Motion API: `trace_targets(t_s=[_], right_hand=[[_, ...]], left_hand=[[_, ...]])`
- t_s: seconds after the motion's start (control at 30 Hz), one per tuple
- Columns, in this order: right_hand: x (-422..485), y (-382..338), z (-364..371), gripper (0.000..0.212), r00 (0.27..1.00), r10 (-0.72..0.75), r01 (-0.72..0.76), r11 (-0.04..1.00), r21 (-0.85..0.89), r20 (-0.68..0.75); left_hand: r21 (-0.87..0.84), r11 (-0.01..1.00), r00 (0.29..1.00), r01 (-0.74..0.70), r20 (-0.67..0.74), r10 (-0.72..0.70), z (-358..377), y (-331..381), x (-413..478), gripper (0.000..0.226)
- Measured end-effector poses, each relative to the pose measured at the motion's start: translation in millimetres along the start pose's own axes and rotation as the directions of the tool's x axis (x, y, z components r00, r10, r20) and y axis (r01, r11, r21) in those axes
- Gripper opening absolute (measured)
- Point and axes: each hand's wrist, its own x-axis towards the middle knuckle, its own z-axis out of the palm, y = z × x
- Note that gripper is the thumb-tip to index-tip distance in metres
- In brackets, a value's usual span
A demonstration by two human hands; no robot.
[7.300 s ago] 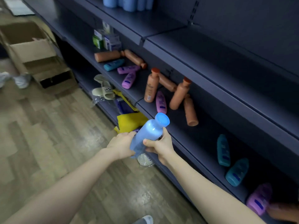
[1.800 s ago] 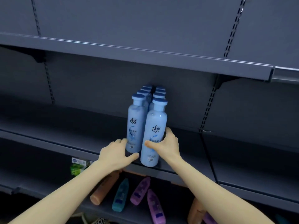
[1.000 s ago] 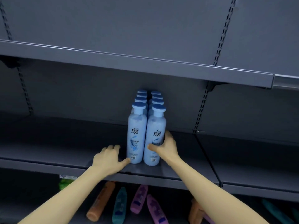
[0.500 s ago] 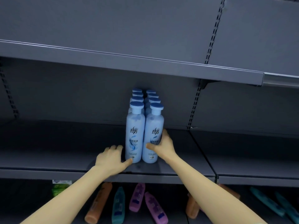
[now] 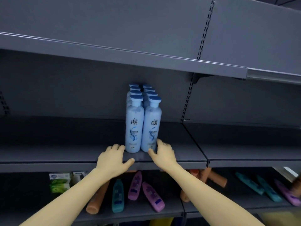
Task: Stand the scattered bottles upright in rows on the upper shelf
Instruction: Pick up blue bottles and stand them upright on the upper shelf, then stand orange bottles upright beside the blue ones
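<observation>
Eight pale-blue bottles (image 5: pixel 134 128) stand upright in two rows on the upper shelf (image 5: pixel 65 149).

Dim, bluish light flattens the grey shelving (image 5: pixel 65 139). The pale blue bottles (image 5: pixel 143 124) and the forearms catch most of the brightness. Deep shadow fills the recess beneath the shelf. Wide-angle distortion bows the shelf edges, and the lower right corner smears into blur.

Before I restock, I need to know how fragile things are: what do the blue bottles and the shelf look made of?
Blue bottles: likely plastic, smooth with a soft sheen and printed labels. Shelf: apparently painted metal, matte grey, thin folded front edge, slotted uprights behind.
</observation>
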Motion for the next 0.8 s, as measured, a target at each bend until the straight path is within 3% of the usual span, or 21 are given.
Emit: trace_targets(t_s=[0.37, 0.8], right_hand=[[-72, 2, 0, 0.059, 0.999, 0.038, -0.031, 0.980, -0.198, 0.032], [-117, 41, -17, 0.055, 0.982, 0.178, -0.156, 0.956, -0.248, 0.069]], left_hand=[[-0.024, 0.993, 0.992, -0.115, 0.049, 0.116, 11, 26, -41, 0.063], [-0.044, 0.985, 0.978, -0.167, 0.123, 0.171, 24, 60, -61, 0.062]])
